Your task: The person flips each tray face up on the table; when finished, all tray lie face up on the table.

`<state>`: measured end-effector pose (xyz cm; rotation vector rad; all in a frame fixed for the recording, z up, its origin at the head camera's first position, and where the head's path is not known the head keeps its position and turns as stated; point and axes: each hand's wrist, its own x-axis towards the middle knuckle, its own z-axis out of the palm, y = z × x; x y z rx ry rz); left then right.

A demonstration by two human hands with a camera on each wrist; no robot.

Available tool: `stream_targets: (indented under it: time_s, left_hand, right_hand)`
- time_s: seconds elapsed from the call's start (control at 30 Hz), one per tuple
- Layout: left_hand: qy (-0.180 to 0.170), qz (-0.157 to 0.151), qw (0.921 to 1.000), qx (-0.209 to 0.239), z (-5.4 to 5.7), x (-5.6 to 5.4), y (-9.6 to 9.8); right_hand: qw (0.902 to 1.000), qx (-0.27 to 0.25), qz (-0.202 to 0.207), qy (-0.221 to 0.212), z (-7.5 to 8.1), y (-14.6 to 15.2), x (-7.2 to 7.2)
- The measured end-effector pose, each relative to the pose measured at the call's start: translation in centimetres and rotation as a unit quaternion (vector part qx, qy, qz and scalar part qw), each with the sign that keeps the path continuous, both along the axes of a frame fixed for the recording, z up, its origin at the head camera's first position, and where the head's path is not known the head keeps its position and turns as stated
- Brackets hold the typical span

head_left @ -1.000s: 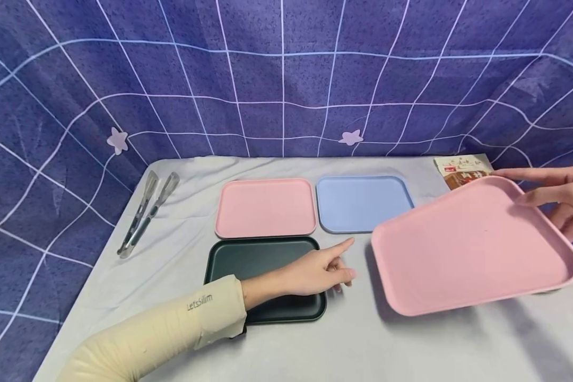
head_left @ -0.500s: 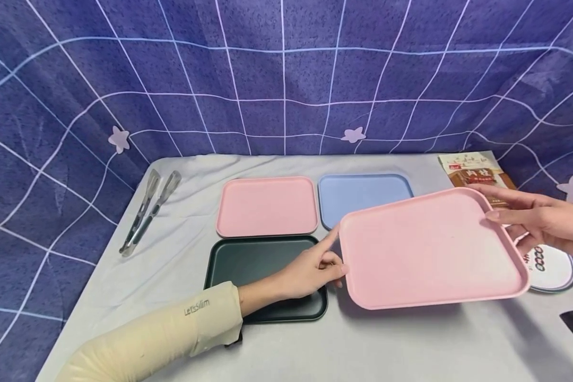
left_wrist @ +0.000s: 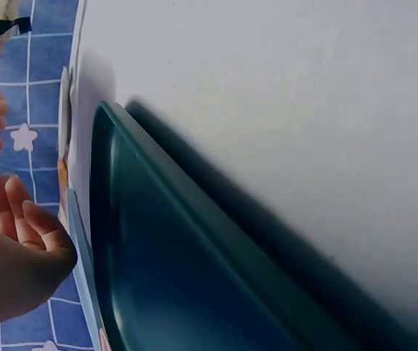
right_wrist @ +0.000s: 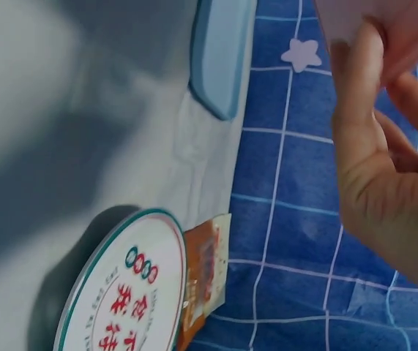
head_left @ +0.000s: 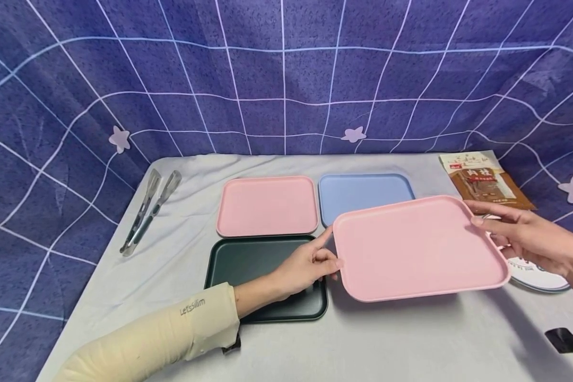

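Note:
A pink tray [head_left: 415, 249] hangs tilted above the white tablecloth, held between both hands. My right hand [head_left: 525, 233] pinches its right end, thumb on the inner face and fingers behind the rim. At the opposite end, my left hand [head_left: 307, 265] grips the left rim between thumb and fingers. Beneath my left forearm lies a dark green tray [head_left: 248, 254]. Behind it a second pink tray [head_left: 267, 207] lies flat, with a blue tray [head_left: 363, 193] beside it, partly covered by the held one. In the right wrist view, my thumb [right_wrist: 359, 73] presses on the pink surface.
Metal tongs [head_left: 150, 212] lie at the table's left side. A brown and cream food packet [head_left: 487, 180] lies at the back right. Near it is a white plate [right_wrist: 132, 292] with printed characters, partly hidden by my right hand in the head view. A purple gridded curtain [head_left: 286, 79] hangs behind.
The raised pink tray has moved left and slightly down with my right hand. My left hand, which was pointing apart from it, now holds its left rim. The packet and plate show more.

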<state>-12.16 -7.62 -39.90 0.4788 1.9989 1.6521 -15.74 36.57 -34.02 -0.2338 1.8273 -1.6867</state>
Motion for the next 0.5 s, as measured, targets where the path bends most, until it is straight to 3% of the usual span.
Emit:
stream_targets:
  time_s: [0.13, 0.27, 0.5]
  left_hand:
    - [-0.007, -0.001, 1.0, -0.007, -0.2, 0.0, -0.2]
    - [-0.036, -0.013, 0.9992, -0.012, -0.6, 0.0, -0.4]
    - [-0.056, -0.024, 0.998, -0.015, -1.0, 0.0, -0.4]
  right_hand:
    - [0.9967, 0.051, 0.06, -0.02, -0.7, 0.5, 0.3]
    - [0.9911, 0.063, 0.111, -0.04, -1.4, 0.9, 0.7]
    - [0.9879, 0.074, 0.12, -0.065, -2.6, 0.6, 1.2]
